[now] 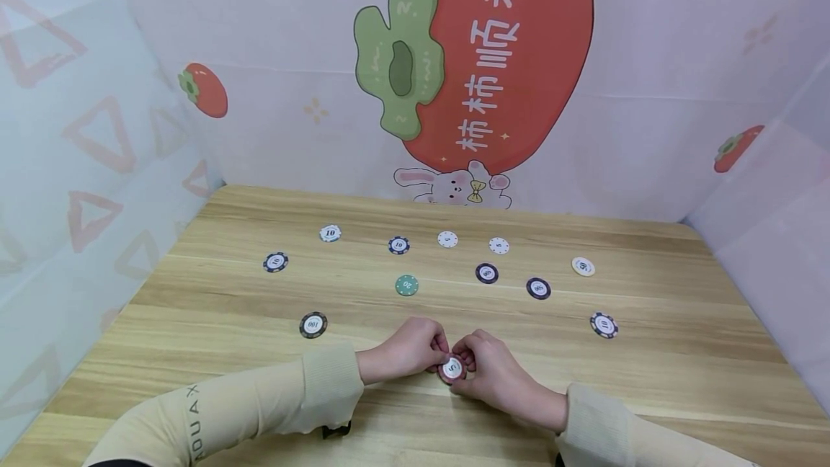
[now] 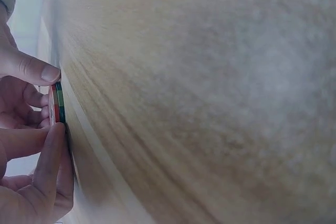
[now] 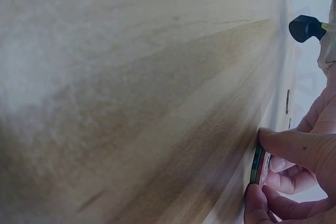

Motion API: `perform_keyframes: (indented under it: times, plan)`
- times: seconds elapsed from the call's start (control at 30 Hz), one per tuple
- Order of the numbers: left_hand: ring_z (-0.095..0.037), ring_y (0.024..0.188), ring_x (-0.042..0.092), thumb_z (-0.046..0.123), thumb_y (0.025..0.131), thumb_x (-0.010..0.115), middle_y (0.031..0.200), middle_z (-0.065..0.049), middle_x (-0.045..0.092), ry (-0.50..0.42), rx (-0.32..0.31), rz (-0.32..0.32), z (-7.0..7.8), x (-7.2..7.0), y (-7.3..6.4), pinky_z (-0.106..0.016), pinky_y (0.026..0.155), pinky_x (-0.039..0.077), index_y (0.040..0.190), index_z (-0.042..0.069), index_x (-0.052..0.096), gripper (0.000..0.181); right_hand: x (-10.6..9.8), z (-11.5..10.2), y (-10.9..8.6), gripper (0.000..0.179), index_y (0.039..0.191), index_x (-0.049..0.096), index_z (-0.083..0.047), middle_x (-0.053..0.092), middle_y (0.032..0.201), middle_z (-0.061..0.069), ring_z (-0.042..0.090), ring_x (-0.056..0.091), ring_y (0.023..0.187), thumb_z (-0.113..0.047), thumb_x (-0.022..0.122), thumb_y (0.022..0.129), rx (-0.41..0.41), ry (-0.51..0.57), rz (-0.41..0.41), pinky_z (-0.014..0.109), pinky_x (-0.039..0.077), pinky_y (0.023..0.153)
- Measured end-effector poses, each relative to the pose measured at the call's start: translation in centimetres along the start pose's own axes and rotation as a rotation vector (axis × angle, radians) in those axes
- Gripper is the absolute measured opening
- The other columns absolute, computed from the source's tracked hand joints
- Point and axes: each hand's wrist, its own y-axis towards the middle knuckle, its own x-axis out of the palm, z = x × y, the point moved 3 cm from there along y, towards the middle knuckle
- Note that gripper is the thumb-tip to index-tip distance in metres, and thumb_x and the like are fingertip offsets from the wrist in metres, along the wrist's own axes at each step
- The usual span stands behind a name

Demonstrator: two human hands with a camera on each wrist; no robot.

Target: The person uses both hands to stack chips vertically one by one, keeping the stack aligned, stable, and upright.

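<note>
A red-rimmed poker chip (image 1: 452, 368) marked 5 lies near the front middle of the table, seen from above in the head view. The wrist views show it as the top of a small stack, with a green-and-dark chip edge (image 3: 256, 163) beneath the red one. From the left, my left hand (image 1: 408, 349) holds the stack's edge between thumb and fingers. Across from it, my right hand (image 1: 498, 375) grips the other side with thumb and curled fingers. Fingertips of both hands touch the rim, and the stack sits at the tabletop.
Several loose chips lie flat on the wooden table (image 1: 214, 395). A black 100 chip (image 1: 313, 325) is left of my hands, a green 20 chip (image 1: 407, 285) beyond them, and a blue-and-white 10 chip (image 1: 604, 325) to the right. Printed cloth walls (image 1: 292, 143) border the table.
</note>
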Motion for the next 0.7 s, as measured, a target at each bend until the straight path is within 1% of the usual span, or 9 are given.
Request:
perform_keyframes:
  times: [0.13,0.27,0.43,0.7]
  plan:
    - [-0.003,0.050,0.048,0.003,0.077,0.068,0.060,0.002,0.055,0.023,0.015,-0.002,0.17,-0.13,-0.05,-0.016,0.047,0.041,0.071,0.004,0.061,0.009,-0.01,-0.04,0.02,0.035,0.088,0.061,-0.001,0.051,0.081,0.000,0.013,0.049,0.074,-0.008,0.081,0.060,-0.005,-0.010,0.005,0.022,0.045,0.063]
    - [-0.003,0.053,0.047,0.003,0.076,0.069,0.061,0.003,0.055,0.045,0.017,-0.014,0.38,-0.28,-0.06,-0.016,0.050,0.041,0.071,0.004,0.062,0.009,0.02,-0.05,0.03,0.036,0.088,0.062,-0.001,0.051,0.081,0.000,0.013,0.049,0.074,-0.009,0.081,0.060,-0.003,-0.020,0.005,0.022,0.044,0.063]
    - [-0.003,0.056,0.046,0.004,0.076,0.069,0.061,0.004,0.055,0.079,0.018,-0.027,0.57,-0.37,-0.03,-0.017,0.053,0.040,0.071,0.005,0.062,0.008,0.05,-0.03,-0.01,0.035,0.088,0.062,-0.001,0.051,0.081,0.000,0.013,0.049,0.074,-0.009,0.082,0.060,0.004,-0.015,0.002,0.022,0.044,0.062]
    - [-0.003,0.057,0.045,0.005,0.076,0.069,0.061,0.005,0.054,0.100,0.027,-0.034,0.64,-0.35,0.02,-0.017,0.054,0.039,0.071,0.006,0.063,0.008,0.07,-0.02,-0.10,0.034,0.087,0.062,-0.001,0.051,0.080,0.001,0.012,0.049,0.073,-0.009,0.082,0.061,0.006,0.003,0.003,0.021,0.044,0.062]
